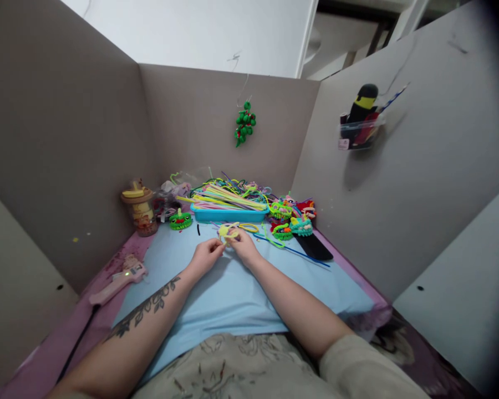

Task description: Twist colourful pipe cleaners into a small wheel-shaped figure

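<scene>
A small pale-yellow shape of bent pipe cleaner (pixel 223 230) is up between my two hands, over the blue cloth. My right hand (pixel 245 247) has its fingers closed on the right side of it. From the left, my left hand (pixel 205 256) pinches at its lower edge, with thumb and forefinger pressed together; the exact bit between those fingertips is too small to make out. Just behind the hands lie a yellow pipe cleaner loop (pixel 248 226) and a long dark-blue pipe cleaner (pixel 305 255).
A blue tray (pixel 228 215) heaped with pipe cleaners stands at the back. Finished fuzzy pieces sit at its sides, including a green one (pixel 180 220) and a teal one (pixel 301 225). A pink glue gun (pixel 120 282) and a lidded cup (pixel 142 213) are left. Grey panels surround the table.
</scene>
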{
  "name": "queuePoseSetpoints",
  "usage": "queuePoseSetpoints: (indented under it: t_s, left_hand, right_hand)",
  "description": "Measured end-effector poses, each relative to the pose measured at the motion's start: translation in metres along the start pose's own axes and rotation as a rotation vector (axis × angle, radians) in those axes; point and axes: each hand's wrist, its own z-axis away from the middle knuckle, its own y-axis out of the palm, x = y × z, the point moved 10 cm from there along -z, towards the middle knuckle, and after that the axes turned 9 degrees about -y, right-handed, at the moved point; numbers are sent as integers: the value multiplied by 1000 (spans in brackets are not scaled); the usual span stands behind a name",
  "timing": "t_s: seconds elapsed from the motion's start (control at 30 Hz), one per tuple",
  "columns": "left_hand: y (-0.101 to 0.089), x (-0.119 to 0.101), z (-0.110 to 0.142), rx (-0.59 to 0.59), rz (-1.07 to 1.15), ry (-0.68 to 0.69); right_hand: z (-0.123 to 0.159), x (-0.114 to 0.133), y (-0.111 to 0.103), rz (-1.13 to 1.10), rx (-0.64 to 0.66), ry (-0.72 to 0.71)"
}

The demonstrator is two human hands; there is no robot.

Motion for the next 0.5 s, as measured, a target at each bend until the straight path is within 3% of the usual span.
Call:
queuePoseSetpoints:
  t_s: [0.13, 0.3, 0.4, 0.5]
  left_hand:
    - [4, 5, -1, 23, -59, 2]
    - [-10, 22, -7, -74, -100, -88]
    - [-18, 30, -10, -106, -108, -137]
    - [-27, 20, -8, -199, -115, -59]
  right_hand:
    - [-5, -4, -15, -71, -89, 98]
    - [-13, -1, -40, -101, -168, 118]
    - [-17, 5, -46, 10, -148, 66]
    - [-18, 19, -37, 244, -36, -58]
